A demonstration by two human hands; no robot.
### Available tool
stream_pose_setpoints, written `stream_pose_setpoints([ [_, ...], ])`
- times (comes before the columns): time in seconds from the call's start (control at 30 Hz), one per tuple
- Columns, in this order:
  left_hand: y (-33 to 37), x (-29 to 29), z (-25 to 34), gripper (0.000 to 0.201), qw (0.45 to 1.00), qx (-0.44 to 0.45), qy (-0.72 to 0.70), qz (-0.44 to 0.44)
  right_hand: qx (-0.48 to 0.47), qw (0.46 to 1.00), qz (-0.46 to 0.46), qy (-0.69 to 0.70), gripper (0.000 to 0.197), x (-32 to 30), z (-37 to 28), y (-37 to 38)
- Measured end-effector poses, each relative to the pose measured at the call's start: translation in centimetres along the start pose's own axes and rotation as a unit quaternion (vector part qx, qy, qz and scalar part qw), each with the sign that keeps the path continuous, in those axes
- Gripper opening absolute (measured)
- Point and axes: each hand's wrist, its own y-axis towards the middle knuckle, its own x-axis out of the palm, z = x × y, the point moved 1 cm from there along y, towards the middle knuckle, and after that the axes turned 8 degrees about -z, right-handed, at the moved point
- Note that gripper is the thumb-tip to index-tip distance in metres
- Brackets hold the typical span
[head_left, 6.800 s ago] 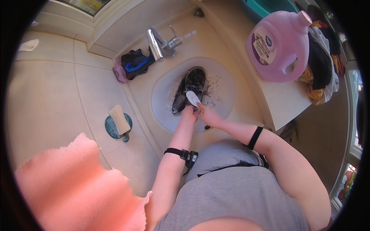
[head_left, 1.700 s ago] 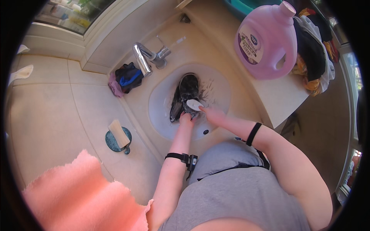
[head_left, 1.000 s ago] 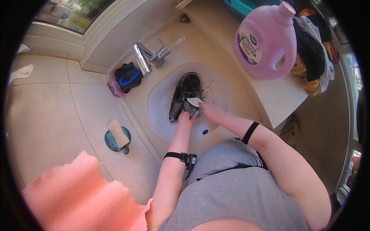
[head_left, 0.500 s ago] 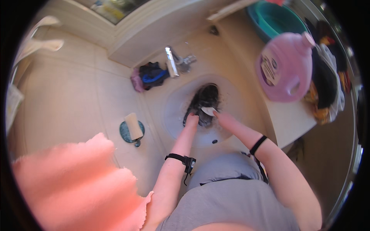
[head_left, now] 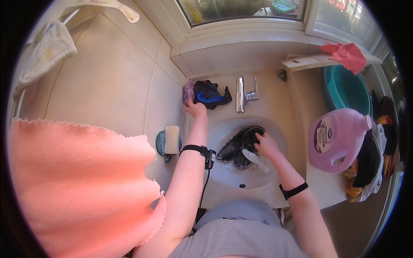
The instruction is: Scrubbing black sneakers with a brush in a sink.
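Observation:
Black shoes (head_left: 246,139) lie wet in the white washbasin (head_left: 214,172), with grey suds around them. My right hand (head_left: 267,147) is closed on the upper edge of one shoe, its fingertips against the black rim. A white brush (head_left: 256,161) rests against the shoes just below that hand, not gripped. At the back left of the counter, my left hand (head_left: 197,109) reaches a crumpled purple cloth (head_left: 188,91) with its fingers curled at the cloth's lower edge. Beside it lies a black and blue bundle of cloth (head_left: 211,94).
A chrome faucet (head_left: 241,95) stands behind the basin. On the left are a bar of soap (head_left: 172,139) on a teal dish and a hanging pink towel (head_left: 81,180). To the right stand a purple detergent jug (head_left: 337,139), teal basins (head_left: 350,92) and piled clothes (head_left: 371,159).
My left hand has left the basin and moved up to the purple cloth. My right hand has let go of the white brush and taken a shoe. The view has swung round.

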Motion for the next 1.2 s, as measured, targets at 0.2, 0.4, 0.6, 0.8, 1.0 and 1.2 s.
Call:
stream_pose_setpoints([
  [0.2,3.6,-1.0,-2.0,0.029,0.988,-0.124,-0.065,-0.072,-0.051,0.993,0.076,0.075,0.045,-2.0,0.0,2.8],
  [0.4,-2.3,-3.9,1.7,0.026,0.987,-0.073,-0.134,-0.05,-0.095,0.966,0.195,0.141,0.05,-5.7,0.2,9.5],
  [0.6,-12.5,-8.6,9.8,0.02,0.929,0.017,-0.309,-0.201,-0.033,0.978,0.12,0.167,0.052,-8.8,0.1,15.1],
  [0.8,-14.3,-10.0,11.6,0.026,0.9,0.087,-0.081,-0.418,0.002,0.985,0.076,0.157,0.058,-9.2,-2.0,15.8],
  [1.0,-14.9,-10.1,13.6,0.023,0.866,0.207,-0.001,-0.455,-0.026,0.975,0.054,0.215,0.07,-9.7,-2.3,13.9],
  [1.2,-15.2,-10.5,16.2,0.015,0.835,0.233,-0.041,-0.496,-0.009,0.988,0.031,0.152,0.057,-10.9,-3.3,11.5],
])
